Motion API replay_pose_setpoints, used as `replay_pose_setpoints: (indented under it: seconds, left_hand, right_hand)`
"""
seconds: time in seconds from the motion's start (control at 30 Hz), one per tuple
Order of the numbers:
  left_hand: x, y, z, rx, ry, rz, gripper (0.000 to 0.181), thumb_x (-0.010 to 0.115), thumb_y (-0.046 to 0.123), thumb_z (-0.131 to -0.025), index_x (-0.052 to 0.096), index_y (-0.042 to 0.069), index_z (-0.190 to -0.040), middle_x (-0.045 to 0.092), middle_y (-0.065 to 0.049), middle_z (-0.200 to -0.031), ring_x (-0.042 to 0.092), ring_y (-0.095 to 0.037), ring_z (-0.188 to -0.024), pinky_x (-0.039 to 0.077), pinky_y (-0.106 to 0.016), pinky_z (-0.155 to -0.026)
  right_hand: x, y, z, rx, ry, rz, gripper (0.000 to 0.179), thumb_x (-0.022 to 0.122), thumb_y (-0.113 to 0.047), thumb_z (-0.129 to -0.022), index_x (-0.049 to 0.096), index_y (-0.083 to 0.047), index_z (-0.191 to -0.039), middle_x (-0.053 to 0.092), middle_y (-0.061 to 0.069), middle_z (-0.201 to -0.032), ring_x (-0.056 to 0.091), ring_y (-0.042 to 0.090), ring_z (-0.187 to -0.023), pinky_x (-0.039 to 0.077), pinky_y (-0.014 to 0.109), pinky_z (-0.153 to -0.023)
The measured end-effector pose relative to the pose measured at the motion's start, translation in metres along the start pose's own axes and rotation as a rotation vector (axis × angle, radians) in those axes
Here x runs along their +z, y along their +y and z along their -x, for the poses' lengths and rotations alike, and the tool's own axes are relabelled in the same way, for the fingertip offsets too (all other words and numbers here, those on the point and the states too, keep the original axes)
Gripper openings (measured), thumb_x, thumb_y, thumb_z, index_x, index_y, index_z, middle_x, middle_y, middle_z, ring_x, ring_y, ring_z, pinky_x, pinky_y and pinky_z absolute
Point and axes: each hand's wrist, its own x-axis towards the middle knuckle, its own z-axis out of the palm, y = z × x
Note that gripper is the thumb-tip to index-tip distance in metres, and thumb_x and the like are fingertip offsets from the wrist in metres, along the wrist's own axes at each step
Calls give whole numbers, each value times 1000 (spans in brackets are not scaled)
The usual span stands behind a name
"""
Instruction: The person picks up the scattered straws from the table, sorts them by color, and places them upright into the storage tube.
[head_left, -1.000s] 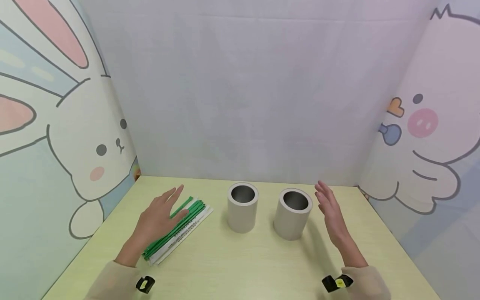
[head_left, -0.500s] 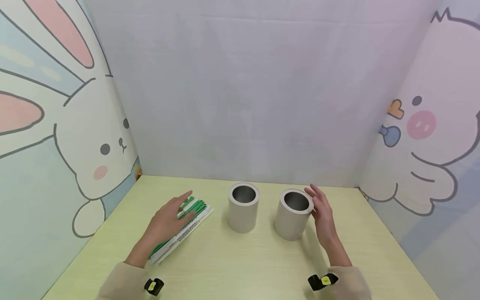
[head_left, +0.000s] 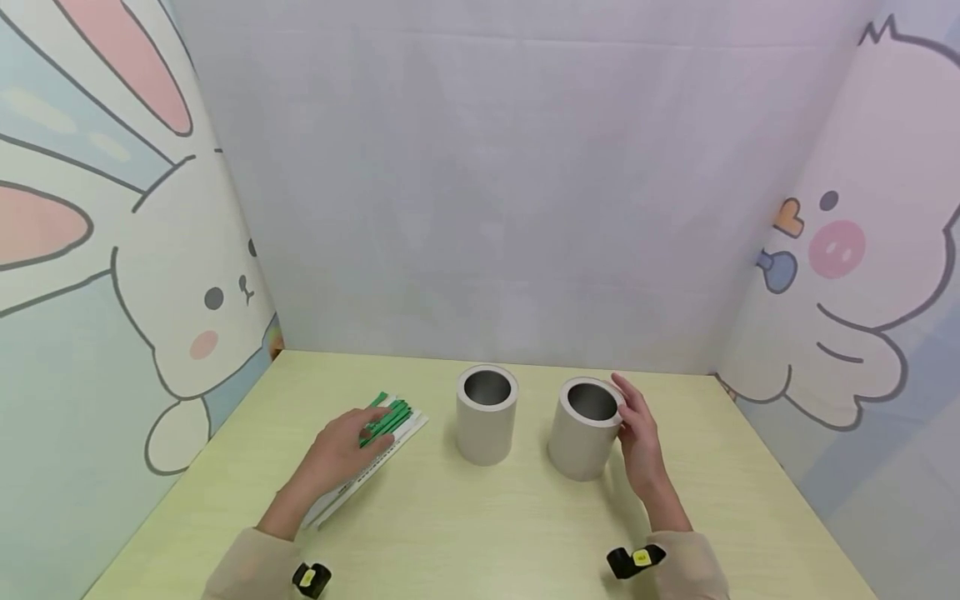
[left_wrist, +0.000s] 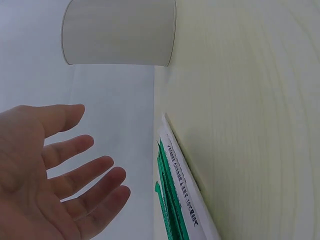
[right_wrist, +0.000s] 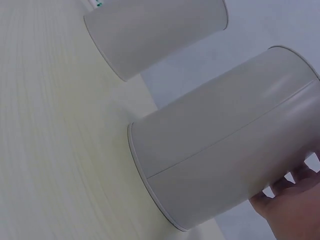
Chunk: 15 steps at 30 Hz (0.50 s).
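Green and white thin packets [head_left: 390,422] lie under the left hand [head_left: 341,450], which is loose and spread out. One grey cup [head_left: 581,442] stands right at the tips of the relaxed right hand [head_left: 641,446], and another grey cup [head_left: 484,435] stands between both hands.

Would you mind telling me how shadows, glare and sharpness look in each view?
Head view: bright, with a soft shadow beside the right cup; left wrist: dimmer, the print on the white packet partly readable; right wrist: pale sheen along the same cup.
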Motion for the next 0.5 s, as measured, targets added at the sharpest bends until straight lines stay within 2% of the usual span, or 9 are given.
replay_pose_setpoints:
  seconds: [0.13, 0.23, 0.5]
  left_hand:
    - [3, -5, -2, -1, -7, -15, 47, 72, 29, -103, 64, 9, -145, 71, -13, -125, 67, -25, -103, 57, -41, -78]
    - [5, -10, -4, -1, -13, -11, 47, 72, 28, -103, 65, 8, -144, 71, -14, -126, 68, -25, -104, 58, -43, -79]
    - [7, -18, -5, 1, -30, -11, 42, 72, 20, -102, 67, 5, -140, 70, -18, -133, 68, -35, -113, 59, -52, -88]
  right_hand:
    - [-1, 7, -1, -35, -5, -18, 56, 27, -14, -110, 28, 0, -165, 46, 0, -152, 47, 8, -134, 41, 20, -105]
    - [-2, 11, -2, -60, -7, -25, 57, 29, -8, -107, 30, 2, -163, 51, -2, -150, 49, 7, -133, 42, 20, -105]
    - [-4, 19, -4, -81, -6, -8, 54, 35, -5, -107, 36, 3, -160, 57, -8, -146, 54, 6, -129, 46, 19, -103]
